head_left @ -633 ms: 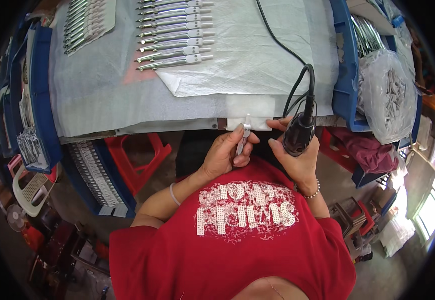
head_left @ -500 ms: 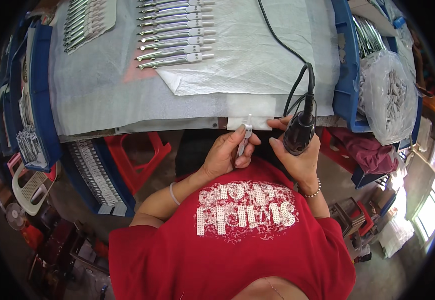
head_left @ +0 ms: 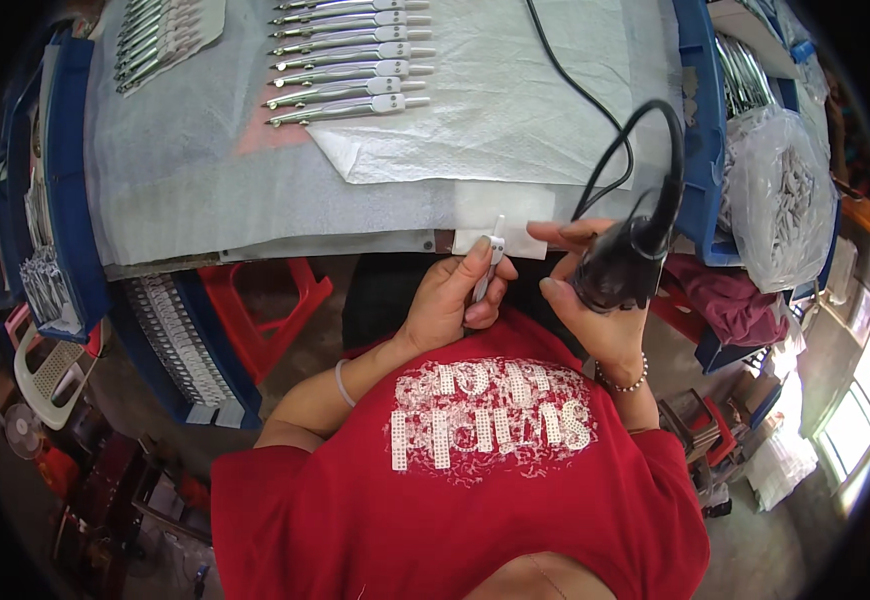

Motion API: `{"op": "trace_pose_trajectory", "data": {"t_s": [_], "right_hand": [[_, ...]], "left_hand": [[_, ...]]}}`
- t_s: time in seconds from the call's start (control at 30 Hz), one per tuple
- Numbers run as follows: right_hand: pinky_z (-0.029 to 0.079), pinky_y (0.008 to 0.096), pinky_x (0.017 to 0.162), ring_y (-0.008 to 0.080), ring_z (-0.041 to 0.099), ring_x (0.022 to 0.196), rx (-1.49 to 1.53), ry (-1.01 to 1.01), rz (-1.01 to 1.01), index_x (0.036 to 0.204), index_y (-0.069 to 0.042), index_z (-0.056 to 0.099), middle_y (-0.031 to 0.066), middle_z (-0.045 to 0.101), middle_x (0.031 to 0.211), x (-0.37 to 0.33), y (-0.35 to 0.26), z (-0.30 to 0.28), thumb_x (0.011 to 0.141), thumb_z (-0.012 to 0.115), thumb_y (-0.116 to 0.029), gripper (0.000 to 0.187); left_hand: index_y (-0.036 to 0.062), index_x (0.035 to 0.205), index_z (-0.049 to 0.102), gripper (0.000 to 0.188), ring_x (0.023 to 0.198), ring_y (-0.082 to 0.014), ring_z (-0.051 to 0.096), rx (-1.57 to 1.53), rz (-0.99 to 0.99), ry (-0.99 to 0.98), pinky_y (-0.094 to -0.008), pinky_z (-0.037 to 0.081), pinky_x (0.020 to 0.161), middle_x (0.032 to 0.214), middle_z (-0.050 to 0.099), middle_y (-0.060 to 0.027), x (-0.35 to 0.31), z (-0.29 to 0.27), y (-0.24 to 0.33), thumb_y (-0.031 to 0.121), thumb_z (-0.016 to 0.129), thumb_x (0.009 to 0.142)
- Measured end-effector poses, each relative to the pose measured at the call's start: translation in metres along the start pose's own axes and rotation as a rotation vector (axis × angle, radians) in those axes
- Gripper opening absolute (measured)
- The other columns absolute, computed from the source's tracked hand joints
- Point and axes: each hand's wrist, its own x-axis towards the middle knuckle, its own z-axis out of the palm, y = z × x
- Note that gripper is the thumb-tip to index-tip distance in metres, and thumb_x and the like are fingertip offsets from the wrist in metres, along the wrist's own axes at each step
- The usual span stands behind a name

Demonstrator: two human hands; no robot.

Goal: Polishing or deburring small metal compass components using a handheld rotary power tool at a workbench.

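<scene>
Head view shows the person seated at the near edge of the desk (head_left: pixel 205 200), which is covered with a pale grey cloth, both hands raised just off that edge over the lap.

Left hand (head_left: pixel 450 300) is clenched round a slim silver metal clip with a white tip (head_left: pixel 488 262), held upright with the tip pointing to 12 o'clock, in front of a small white paper square (head_left: pixel 515 215) at the desk's edge. Right hand (head_left: pixel 595 310) is wrapped about a black handheld power tool (head_left: pixel 620 265), whose black cable (head_left: pixel 645 140) loops up and runs away toward 12 o'clock across the desk. Tool and clip sit close together, the tool at 3 o'clock of the clip; whether they touch I cannot tell.

At 11 o'clock from the hands, about 7 like silver clips lie in a neat row (head_left: pixel 350 60) partly on a white paper sheet (head_left: pixel 495 110), which I take for finished pieces. More lie in a second batch (head_left: pixel 160 35) at the far left corner. A clear plastic bag of metal parts (head_left: pixel 780 200) at 2 o'clock looks like stock yet to be worked. By my reckoning 1 piece is in hand and plenty remains.
</scene>
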Motion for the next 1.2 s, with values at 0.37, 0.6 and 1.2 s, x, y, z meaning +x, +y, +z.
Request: {"op": "trace_pose_trajectory", "data": {"t_s": [0.37, 0.6, 1.2], "right_hand": [[0.05, 0.0242, 0.069, 0.0085, 0.064, 0.073, -0.202, -0.079, 0.061, 0.104, -0.001, 0.056, 0.0054, 0.069, 0.082, 0.028, -0.01, 0.016, 0.07, 0.076, -0.007, 0.039], [0.05, 0.0264, 0.064, 0.0165, 0.062, 0.073, 0.064, -0.031, -0.36, 0.118, -0.003, 0.043, 0.0161, 0.065, 0.098, 0.007, -0.041, -0.01, 0.081, 0.073, -0.019, 0.05], [0.054, 0.0302, 0.053, 0.02, 0.064, 0.058, 0.192, -0.268, -0.898, 0.111, -0.009, 0.04, 0.0106, 0.063, 0.079, 0.029, -0.044, 0.036, 0.079, 0.075, -0.029, 0.051]], "left_hand": [[0.0017, 0.093, 0.061, 0.038, 0.048, -0.0054, 0.037, 0.095, 0.057, -0.023, -0.02, 0.028, 0.044, 0.068, 0.05, 0.0, -0.003, -0.009, -0.009, 0.037, 0.048, 0.099], [0.0023, 0.097, 0.062, 0.029, 0.053, -0.0033, 0.039, 0.117, 0.079, 0.037, -0.0183, 0.03, 0.046, 0.069, 0.05, 0.0022, -0.003, -0.001, -0.009, 0.029, 0.051, 0.099], [0.0028, 0.103, 0.062, 0.023, 0.052, -0.0004, 0.036, 0.223, 0.025, 0.081, -0.0157, 0.027, 0.046, 0.066, 0.047, 0.0059, -0.005, 0.002, -0.003, 0.022, 0.05, 0.099]]}}
